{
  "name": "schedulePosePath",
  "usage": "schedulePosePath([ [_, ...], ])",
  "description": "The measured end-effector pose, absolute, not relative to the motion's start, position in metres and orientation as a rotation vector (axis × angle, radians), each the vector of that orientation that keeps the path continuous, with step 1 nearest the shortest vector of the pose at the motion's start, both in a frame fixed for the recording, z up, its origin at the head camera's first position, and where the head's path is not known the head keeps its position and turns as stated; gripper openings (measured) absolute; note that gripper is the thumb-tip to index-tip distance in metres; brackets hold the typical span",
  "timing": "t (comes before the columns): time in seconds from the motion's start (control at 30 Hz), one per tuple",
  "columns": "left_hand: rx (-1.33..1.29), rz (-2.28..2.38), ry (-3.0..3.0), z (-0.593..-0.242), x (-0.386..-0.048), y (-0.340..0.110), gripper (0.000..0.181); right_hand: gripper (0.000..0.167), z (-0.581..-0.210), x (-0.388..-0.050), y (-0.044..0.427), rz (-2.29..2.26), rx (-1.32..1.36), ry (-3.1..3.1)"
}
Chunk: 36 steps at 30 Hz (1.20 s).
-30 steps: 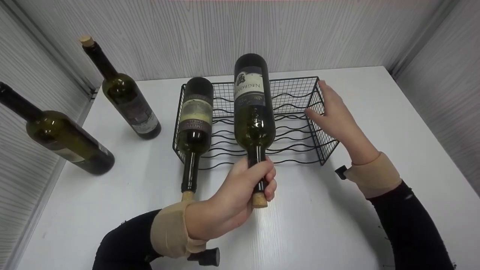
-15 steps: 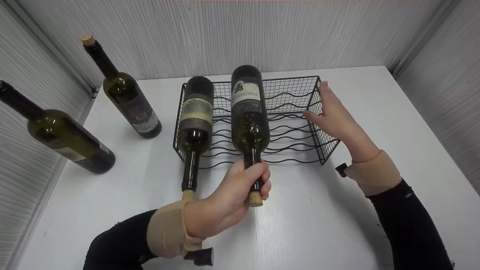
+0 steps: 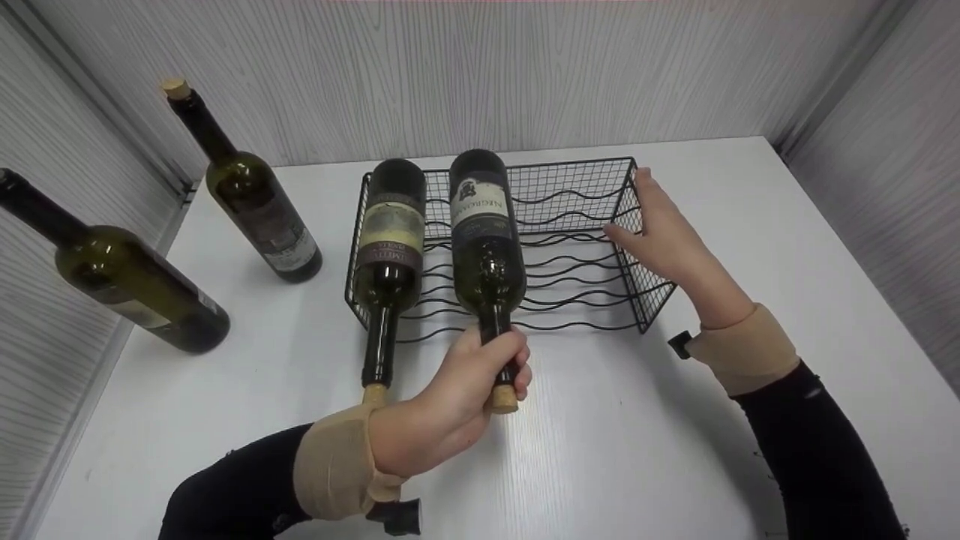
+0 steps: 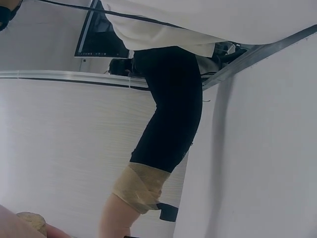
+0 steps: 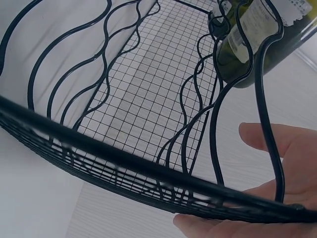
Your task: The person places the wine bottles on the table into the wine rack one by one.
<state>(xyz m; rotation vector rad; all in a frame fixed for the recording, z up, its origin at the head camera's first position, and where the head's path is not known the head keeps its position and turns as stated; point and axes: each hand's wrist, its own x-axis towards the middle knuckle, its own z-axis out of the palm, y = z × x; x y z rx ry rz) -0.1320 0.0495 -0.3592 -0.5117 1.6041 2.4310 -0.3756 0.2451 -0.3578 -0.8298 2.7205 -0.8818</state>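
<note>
My left hand point(image 3: 457, 405) grips the neck of a dark green wine bottle point(image 3: 489, 262), its corked end toward me and its base over the wire rack. Whether this bottle touches the wavy wires is hard to tell. The black wire wine rack point(image 3: 634, 319) has mesh sides. In its left part lies another corked wine bottle point(image 3: 390, 281), neck pointing to me. My right hand point(image 3: 664, 244) is at the rack's right mesh end, fingers outside and thumb apart on the inner side. The right wrist view shows that hand point(image 5: 299, 163) astride the rack's edge. The left wrist view catches a cork point(image 4: 32, 221).
Two more wine bottles stand upright at the left: a corked one point(image 3: 259, 206) near the back and another point(image 3: 142, 285) at the left edge. Panelled walls point(image 3: 480, 75) enclose the white table point(image 3: 600, 450) at the back and sides.
The left hand has brought its wine bottle to the left and lowered it, closer to the bottle lying in the rack. My right hand has stayed at the rack's end.
</note>
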Motion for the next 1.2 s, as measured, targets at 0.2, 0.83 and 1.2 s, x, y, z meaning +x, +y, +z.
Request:
schedulePosePath([
  [0.2, -0.557, 2.41, 1.626, -0.363, -0.134, 0.049, 0.005, 0.095, -0.356, -0.375, 0.248, -0.882, -0.828, 2.722],
  [0.83, -0.555, 2.427, 1.707, -0.369, -0.128, 0.045, 0.016, 0.094, -0.357, -0.372, 0.244, -0.899, -0.826, 2.743],
  [1.2, -0.61, 2.575, 1.596, -0.374, -0.123, 0.042, 0.014, 0.094, -0.355, -0.373, 0.246, -0.919, -0.815, 2.724],
])
